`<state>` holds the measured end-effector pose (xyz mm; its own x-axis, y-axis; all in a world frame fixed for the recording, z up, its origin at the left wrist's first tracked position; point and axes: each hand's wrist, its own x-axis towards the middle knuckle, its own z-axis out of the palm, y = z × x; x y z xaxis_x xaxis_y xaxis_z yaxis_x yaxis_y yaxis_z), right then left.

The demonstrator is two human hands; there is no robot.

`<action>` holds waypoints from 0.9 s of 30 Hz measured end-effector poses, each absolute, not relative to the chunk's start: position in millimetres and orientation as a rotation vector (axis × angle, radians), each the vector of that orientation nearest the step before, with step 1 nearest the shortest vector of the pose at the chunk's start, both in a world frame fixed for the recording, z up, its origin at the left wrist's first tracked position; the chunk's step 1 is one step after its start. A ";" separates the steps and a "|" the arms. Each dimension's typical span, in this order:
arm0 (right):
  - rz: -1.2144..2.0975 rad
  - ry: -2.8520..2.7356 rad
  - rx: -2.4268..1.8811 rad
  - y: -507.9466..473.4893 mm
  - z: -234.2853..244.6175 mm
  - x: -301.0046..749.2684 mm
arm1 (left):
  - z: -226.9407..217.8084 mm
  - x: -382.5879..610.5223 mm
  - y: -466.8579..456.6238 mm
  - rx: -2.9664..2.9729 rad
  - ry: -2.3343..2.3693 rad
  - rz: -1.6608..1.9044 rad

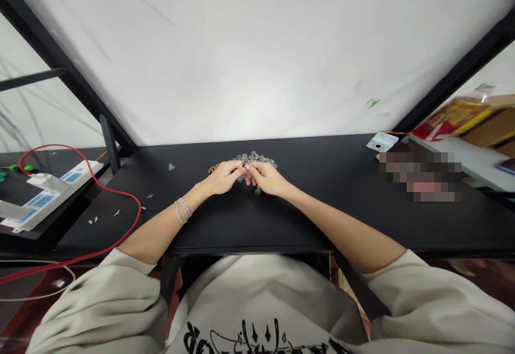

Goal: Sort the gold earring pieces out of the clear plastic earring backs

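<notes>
My left hand (226, 177) and my right hand (264, 176) meet at the middle of a black table (241, 225). The fingers of both are closed in a pinch, tip to tip, on something too small to make out. Just behind and under them lies a pile of clear, glassy beads (261, 157), partly hidden by the hands. One clear bead (258, 191) shows below the right fingers. Brown round beads (213, 168) lie against the left hand. A silvery bracelet (183, 211) is on my left wrist.
A small clear piece (171, 167) and a few tiny bits (116, 213) lie on the left. A red cable (139, 204) loops over the table from a white power strip (48, 196). At the back right are a white card-like item (382, 141) and a blurred-out object (420, 177).
</notes>
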<state>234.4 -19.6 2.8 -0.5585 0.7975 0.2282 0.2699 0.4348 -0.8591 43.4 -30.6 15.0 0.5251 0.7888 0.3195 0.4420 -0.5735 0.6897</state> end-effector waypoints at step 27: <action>0.734 -1.969 -0.803 -29.7 11.1 237.8 | 6.7 44.7 -26.7 1.929 0.932 0.991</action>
<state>237.8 -29.7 11.1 -0.4207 0.7626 0.4913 0.2547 0.6191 -0.7428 44.7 -26.7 6.7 0.4321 0.8473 0.3088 0.2559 -0.4436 0.8589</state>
